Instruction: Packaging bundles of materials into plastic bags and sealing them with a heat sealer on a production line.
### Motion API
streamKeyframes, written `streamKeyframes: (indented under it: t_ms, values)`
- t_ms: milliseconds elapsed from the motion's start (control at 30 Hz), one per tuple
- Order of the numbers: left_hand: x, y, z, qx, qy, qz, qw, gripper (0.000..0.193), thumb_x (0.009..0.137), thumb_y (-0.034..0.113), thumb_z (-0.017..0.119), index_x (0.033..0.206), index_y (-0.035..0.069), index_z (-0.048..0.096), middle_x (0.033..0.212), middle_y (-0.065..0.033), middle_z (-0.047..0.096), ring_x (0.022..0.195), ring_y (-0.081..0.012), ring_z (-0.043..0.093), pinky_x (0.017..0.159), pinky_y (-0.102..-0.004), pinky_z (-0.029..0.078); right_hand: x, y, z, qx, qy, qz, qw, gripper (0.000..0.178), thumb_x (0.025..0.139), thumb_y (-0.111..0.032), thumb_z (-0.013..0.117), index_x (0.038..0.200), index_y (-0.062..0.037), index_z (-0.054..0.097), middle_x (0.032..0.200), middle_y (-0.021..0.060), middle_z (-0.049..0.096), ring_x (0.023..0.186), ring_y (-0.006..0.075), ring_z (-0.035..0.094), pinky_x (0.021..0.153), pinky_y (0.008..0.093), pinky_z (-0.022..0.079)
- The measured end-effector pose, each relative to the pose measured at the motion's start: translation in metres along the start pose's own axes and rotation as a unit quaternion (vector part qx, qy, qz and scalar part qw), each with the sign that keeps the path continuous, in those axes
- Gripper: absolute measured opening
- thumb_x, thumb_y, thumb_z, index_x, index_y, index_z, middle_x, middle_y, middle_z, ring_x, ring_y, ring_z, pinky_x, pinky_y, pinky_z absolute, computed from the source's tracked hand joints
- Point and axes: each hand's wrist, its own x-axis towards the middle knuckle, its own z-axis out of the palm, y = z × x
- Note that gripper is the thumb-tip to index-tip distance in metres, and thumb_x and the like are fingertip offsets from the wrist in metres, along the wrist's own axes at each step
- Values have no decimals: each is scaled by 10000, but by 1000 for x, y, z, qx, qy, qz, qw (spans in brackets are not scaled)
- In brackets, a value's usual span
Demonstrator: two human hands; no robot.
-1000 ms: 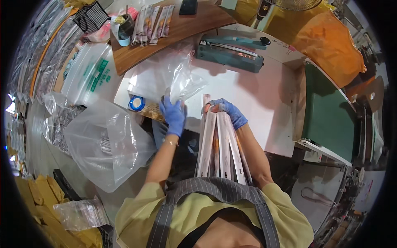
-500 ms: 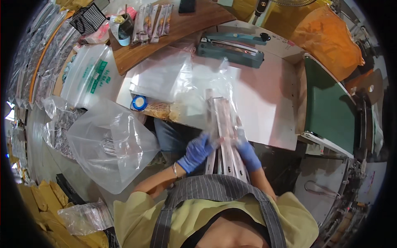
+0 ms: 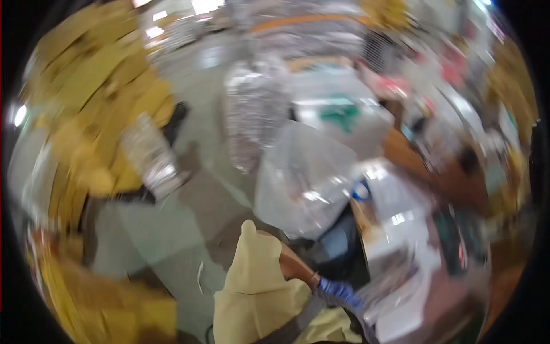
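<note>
My left hand (image 3: pixel 339 290), in a blue-purple glove, reaches to the near edge of the white worktop (image 3: pixel 421 289) at the lower right. Its fingers are smeared by motion, so their grip does not show. Against the fingertips lies a blurred bundle of long, slim clear-wrapped packets (image 3: pixel 392 284). My right hand is out of view. Left of the worktop stands a large open clear plastic bag (image 3: pixel 303 178), with something indistinct inside it.
Yellow-brown sacks (image 3: pixel 97 74) are piled at the left, with a clear packet bundle (image 3: pixel 152 157) against them. Silvery wrapped goods (image 3: pixel 255 114) stand beyond the open bag. A brown board (image 3: pixel 424 169) and a dark green sealer (image 3: pixel 458 238) are at the right.
The view has swung far to the left, bringing the floor and sacks in and blurring everything. My right hand has left the picture. My left hand remains by the long packets.
</note>
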Motion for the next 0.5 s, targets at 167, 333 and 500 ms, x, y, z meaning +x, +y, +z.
streamKeyframes:
  t_ms: [167,333,500]
  values:
    - [147,204,-164,162,-64,-80,981,211,779,193,503,900,24,540,732,-153,513,692,-269,507,615,-329,424,41,-151,-79,-112,-231,-215,942,253,838,-116,472,1058,-2,523,972,150,586,815,247,562,722,377,454]
    - [235,127,-221,333,83,-132,930,338,680,156,572,1008,98,513,795,-142,567,696,-345,582,571,-428,456,107,-176,-266,-261,-368,-421,787,164,786,-53,556,941,-5,579,890,171,603,729,247,563,636,431,456]
    - [331,148,-278,170,187,23,967,136,602,104,626,727,58,600,671,-140,582,693,-301,594,616,-352,459,155,-250,-298,-173,-54,-253,950,117,773,-13,499,667,15,542,567,124,539,498,274,488,491,339,391]
